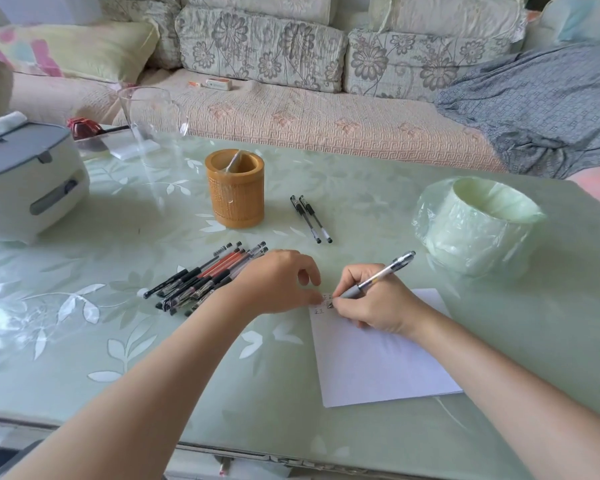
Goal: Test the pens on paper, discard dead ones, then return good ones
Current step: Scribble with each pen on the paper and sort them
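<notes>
My right hand (374,303) grips a grey-barrelled pen (383,275), its tip on the top left corner of a white sheet of paper (378,362), where small marks show. My left hand (281,282) presses its fingertips on that same corner. A pile of several black and red pens (205,278) lies just left of my left hand. Two black pens (310,218) lie side by side farther back. A brown woven pen holder (235,188) stands behind the pile. A small bin lined with a pale green bag (478,223) stands at the right.
A white and grey appliance (25,181) sits at the table's left edge. A clear glass vase (153,123) stands behind the holder. A sofa with floral cushions (257,43) and a grey blanket (534,105) runs along the far side. The table's near edge (222,448) is close to me.
</notes>
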### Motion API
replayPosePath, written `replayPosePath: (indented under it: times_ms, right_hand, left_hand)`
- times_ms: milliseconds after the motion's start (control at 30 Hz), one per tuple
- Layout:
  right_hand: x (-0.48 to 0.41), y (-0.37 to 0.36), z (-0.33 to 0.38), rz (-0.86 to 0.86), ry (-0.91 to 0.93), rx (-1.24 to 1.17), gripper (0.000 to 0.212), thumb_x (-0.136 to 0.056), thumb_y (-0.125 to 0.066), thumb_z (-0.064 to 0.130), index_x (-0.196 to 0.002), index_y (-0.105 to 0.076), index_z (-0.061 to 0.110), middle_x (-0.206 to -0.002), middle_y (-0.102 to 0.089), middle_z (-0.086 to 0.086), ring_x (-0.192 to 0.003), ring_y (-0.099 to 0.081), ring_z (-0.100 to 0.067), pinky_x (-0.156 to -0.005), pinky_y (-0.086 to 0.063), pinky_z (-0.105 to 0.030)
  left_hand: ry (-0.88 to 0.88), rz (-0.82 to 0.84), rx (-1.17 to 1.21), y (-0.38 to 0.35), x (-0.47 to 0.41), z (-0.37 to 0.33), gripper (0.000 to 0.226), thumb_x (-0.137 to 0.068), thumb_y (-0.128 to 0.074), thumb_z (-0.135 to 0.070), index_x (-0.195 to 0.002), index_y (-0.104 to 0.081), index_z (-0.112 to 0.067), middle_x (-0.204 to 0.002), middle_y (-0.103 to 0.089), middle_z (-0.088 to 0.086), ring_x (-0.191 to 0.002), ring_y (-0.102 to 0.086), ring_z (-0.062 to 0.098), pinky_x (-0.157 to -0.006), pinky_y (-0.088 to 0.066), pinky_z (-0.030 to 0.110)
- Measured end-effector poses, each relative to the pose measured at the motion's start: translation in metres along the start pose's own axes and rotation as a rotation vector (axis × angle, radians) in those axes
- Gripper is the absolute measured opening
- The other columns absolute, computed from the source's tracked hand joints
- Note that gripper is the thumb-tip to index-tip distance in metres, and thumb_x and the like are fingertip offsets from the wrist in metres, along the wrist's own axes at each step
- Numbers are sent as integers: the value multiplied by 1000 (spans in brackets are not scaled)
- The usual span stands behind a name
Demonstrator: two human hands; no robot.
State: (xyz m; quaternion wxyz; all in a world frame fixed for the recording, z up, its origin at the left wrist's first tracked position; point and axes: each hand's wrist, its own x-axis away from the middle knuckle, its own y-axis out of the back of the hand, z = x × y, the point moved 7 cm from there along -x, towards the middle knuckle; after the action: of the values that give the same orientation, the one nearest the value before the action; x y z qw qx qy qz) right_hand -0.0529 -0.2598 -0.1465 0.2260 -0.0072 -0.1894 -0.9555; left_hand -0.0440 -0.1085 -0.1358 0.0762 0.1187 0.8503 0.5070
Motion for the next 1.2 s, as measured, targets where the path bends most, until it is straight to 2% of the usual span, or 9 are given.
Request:
replayPosePath:
  times_ms: [133,333,500,1000,1200]
  right_hand:
    - [-1,-4,1,-17,78,73,20,-74,-69,7,-62,-57,18,-56,-52,5,-50,-43,-8,-49,-33,-21]
    - [-3,-2,-2,-7,102,17,23,-75,-68,1,-63,-53,15,-53,-49,7,-46,-39,-7,-47,-30,-21]
    - [-3,-1,-2,-38,128,66,21,-69,-69,13,-59,-50,13,-54,-46,7,-51,-38,-9,-50,-28,-24]
    - [-1,1,-1,-25,111,30,25,-72,-70,17,-62,-48,11,-54,-42,4,-51,-34,-10,-49,-24,-25]
    - [0,-1,-3,-23,114,77,28,-76,-72,10,-62,-48,12,-54,-44,7,-52,-36,-12,-51,-26,-26]
  left_hand:
    - [5,-5,-14,-1,-1,0,31,-69,-75,-57,-90,-64,-38,-87,-60,-16,-82,-55,5,-75,-50,29]
    - [22,13,2,-2,-2,1,32,-68,-76,-58,-91,-64,-38,-89,-61,-16,-86,-56,7,-78,-50,30]
    - [10,-1,-9,-2,-1,-1,33,-68,-75,-59,-91,-64,-37,-88,-61,-16,-85,-55,7,-76,-50,30]
    - [33,10,-29,-3,-5,-2,36,-68,-74,-62,-92,-63,-38,-90,-61,-16,-83,-53,6,-71,-46,25]
    - [45,11,-15,-4,-6,-1,35,-67,-76,-60,-91,-63,-38,-88,-60,-17,-83,-53,6,-72,-47,26]
